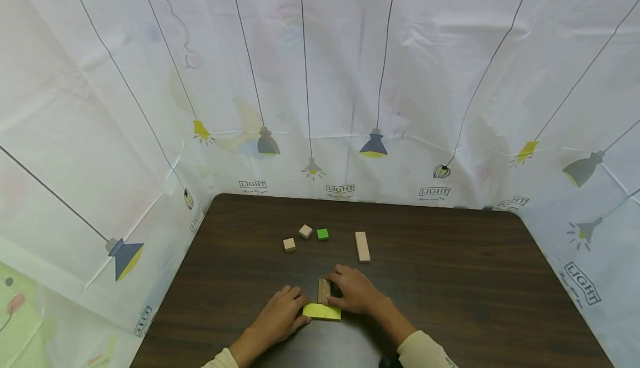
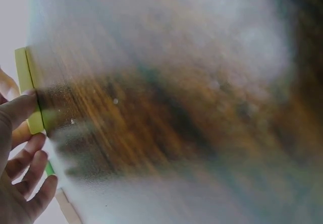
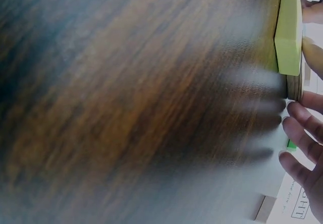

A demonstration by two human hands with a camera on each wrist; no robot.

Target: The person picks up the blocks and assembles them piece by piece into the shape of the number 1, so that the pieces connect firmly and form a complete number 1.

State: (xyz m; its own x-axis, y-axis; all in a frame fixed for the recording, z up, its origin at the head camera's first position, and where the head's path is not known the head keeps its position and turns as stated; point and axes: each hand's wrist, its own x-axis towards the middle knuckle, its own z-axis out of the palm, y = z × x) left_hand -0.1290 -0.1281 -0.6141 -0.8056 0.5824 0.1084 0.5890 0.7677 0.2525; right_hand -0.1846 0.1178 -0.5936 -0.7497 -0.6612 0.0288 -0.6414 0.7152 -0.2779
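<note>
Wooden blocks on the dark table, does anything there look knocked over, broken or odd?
Nothing stands out. The flat yellow-green block lies between the left hand and right hand, with a plain wooden block at its far edge. The two small wooden cubes, small green cube and long wooden plank lie apart, intact.
</note>
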